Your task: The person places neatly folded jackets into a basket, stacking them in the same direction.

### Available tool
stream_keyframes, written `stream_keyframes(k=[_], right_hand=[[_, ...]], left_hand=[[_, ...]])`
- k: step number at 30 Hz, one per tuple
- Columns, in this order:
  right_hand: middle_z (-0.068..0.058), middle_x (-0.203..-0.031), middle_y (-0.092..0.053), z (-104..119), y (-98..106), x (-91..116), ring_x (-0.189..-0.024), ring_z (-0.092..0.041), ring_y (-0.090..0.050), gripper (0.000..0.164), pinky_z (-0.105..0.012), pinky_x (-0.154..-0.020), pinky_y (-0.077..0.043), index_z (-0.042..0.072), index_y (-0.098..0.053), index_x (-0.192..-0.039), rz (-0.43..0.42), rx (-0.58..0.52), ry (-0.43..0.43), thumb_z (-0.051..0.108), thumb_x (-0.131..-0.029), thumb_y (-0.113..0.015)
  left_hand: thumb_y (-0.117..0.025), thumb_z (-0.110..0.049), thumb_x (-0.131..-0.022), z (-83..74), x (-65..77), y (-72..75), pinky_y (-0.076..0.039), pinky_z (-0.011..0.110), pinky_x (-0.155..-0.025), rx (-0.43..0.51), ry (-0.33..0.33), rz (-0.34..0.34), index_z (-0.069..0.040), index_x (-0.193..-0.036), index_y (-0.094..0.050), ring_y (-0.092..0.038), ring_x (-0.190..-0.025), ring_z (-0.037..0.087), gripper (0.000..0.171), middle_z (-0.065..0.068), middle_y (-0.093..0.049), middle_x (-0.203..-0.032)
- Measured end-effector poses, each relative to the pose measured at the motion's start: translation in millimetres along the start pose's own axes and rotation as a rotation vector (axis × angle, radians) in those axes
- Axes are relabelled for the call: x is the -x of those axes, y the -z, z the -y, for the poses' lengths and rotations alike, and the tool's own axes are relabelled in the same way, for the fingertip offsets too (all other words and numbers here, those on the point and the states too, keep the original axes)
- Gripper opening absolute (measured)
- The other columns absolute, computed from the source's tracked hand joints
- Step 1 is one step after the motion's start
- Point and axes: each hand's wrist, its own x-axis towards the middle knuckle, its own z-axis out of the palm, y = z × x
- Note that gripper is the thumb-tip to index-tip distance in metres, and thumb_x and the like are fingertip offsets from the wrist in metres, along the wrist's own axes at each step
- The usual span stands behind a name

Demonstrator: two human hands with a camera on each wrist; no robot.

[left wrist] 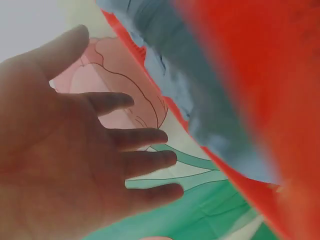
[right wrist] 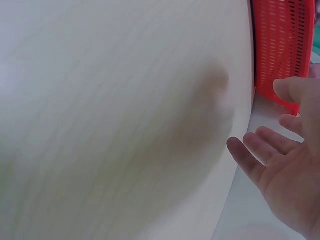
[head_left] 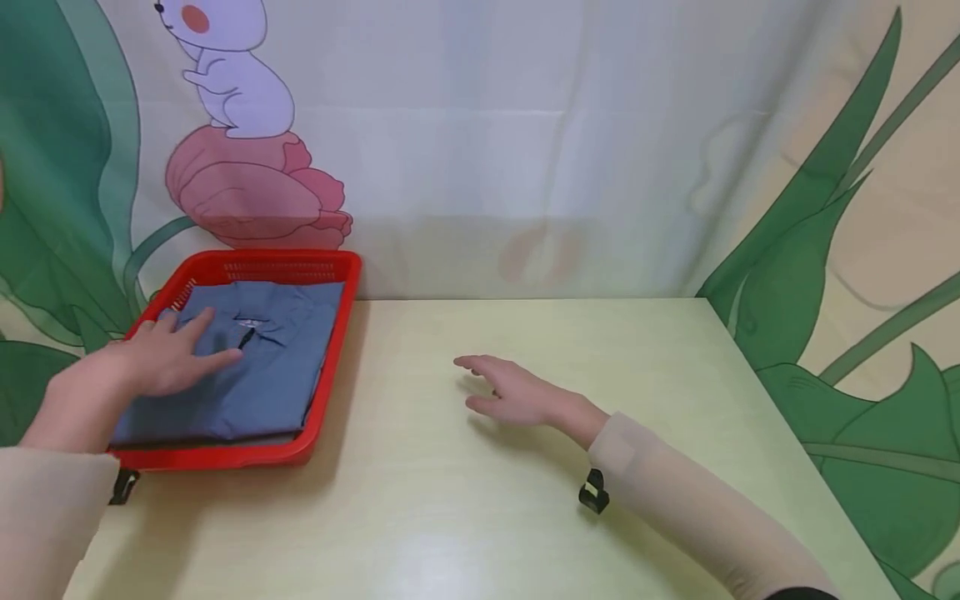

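A folded blue shirt (head_left: 281, 362), with a collar label and a small dark strip near its neck, lies in a red plastic basket (head_left: 322, 408) at the left of the table. Over the shirt's left part hovers my left hand (head_left: 161, 358), its fingers spread and holding nothing. The left wrist view shows that palm (left wrist: 65, 145) with straight fingers, apart from the basket's rim. My right hand (head_left: 517, 392) is above the middle of the table, fingers loosely extended, nothing in it. In the right wrist view, the right hand (right wrist: 290, 170) casts a shadow on the tabletop.
The pale wooden table (head_left: 465, 508) reaches back to a printed curtain (head_left: 480, 150) with a white animal and large leaves. The basket stands close against that curtain. Dark straps or devices (head_left: 593, 492) show at both wrists.
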Motion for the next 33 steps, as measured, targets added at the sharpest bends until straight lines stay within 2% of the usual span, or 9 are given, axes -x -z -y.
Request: stream_keyframes(k=[2,5,9,13,20,26,29,33], right_hand=[[-0.007,-0.158,-0.043,-2.4,3.6,5.6,-0.14,-0.025,-0.045,0.063,-0.04,-0.106,-0.046,0.008,-0.034,-0.159,-0.008,-0.011,-0.002,0.023,-0.104,-0.06],[-0.007,-0.158,-0.042,-6.5,8.6,13.2,-0.141,-0.026,-0.044,0.063,-0.04,-0.103,-0.048,0.009,-0.034,-0.16,-0.026,-0.034,-0.006,0.023,-0.104,-0.06],[-0.007,-0.159,-0.041,-11.3,10.5,20.7,-0.141,-0.027,-0.043,0.063,-0.042,-0.102,-0.05,0.008,-0.033,-0.16,-0.041,-0.063,0.001,0.024,-0.104,-0.06],[-0.007,-0.159,-0.04,-11.3,11.5,27.0,-0.142,-0.028,-0.043,0.064,-0.044,-0.101,-0.051,0.008,-0.034,-0.159,-0.06,-0.094,0.005,0.024,-0.104,-0.061],[-0.013,-0.159,-0.04,-12.1,12.7,35.8,-0.142,-0.03,-0.043,0.063,-0.045,-0.099,-0.052,0.005,-0.035,-0.158,-0.088,-0.136,0.009,0.021,-0.103,-0.062],[-0.01,-0.16,-0.04,-18.2,10.2,41.3,-0.141,-0.029,-0.044,0.062,-0.041,-0.098,-0.052,0.008,-0.037,-0.158,-0.101,-0.164,-0.006,0.022,-0.103,-0.063],[-0.01,-0.159,-0.041,-21.2,6.5,44.3,-0.141,-0.028,-0.045,0.062,-0.039,-0.099,-0.052,0.008,-0.037,-0.158,-0.099,-0.176,-0.014,0.023,-0.103,-0.063],[-0.011,-0.159,-0.041,-21.5,3.7,49.4,-0.14,-0.03,-0.045,0.062,-0.04,-0.099,-0.052,0.008,-0.037,-0.158,-0.098,-0.193,-0.018,0.022,-0.103,-0.063]], left_hand=[[-0.05,-0.058,-0.101,-0.1,10.3,-11.5,-0.019,0.085,-0.101,0.008,-0.013,-0.027,0.017,-0.153,-0.01,-0.01,-0.131,0.073,0.099,0.055,-0.008,-0.144],[-0.048,-0.06,-0.101,4.1,15.9,-29.7,-0.014,0.085,-0.102,0.042,-0.019,-0.071,0.014,-0.155,-0.005,-0.004,-0.134,0.072,0.102,0.054,-0.002,-0.147],[-0.048,-0.061,-0.101,12.9,12.1,-53.3,-0.017,0.084,-0.101,0.084,-0.021,-0.103,0.014,-0.155,-0.003,0.001,-0.137,0.071,0.103,0.054,0.002,-0.149],[-0.043,-0.067,-0.1,17.9,6.5,-68.1,-0.016,0.085,-0.1,0.105,-0.012,-0.102,0.012,-0.156,-0.004,0.005,-0.138,0.07,0.105,0.053,0.003,-0.15],[-0.041,-0.07,-0.099,14.4,7.6,-70.1,-0.007,0.087,-0.101,0.116,0.018,-0.127,0.01,-0.157,-0.005,0.009,-0.138,0.069,0.105,0.051,0.006,-0.152],[-0.046,-0.067,-0.099,-4.6,5.2,-73.0,-0.008,0.089,-0.098,0.133,-0.042,-0.183,0.001,-0.162,-0.013,-0.002,-0.142,0.065,0.098,0.043,-0.003,-0.158],[-0.046,-0.069,-0.098,-10.2,1.3,-78.1,-0.006,0.089,-0.098,0.129,-0.055,-0.151,-0.002,-0.163,-0.013,-0.004,-0.142,0.065,0.099,0.041,-0.005,-0.159],[-0.045,-0.073,-0.096,-14.7,-1.1,-82.2,-0.002,0.088,-0.099,0.118,-0.032,-0.108,-0.002,-0.162,-0.012,-0.002,-0.142,0.065,0.103,0.042,-0.003,-0.159]])
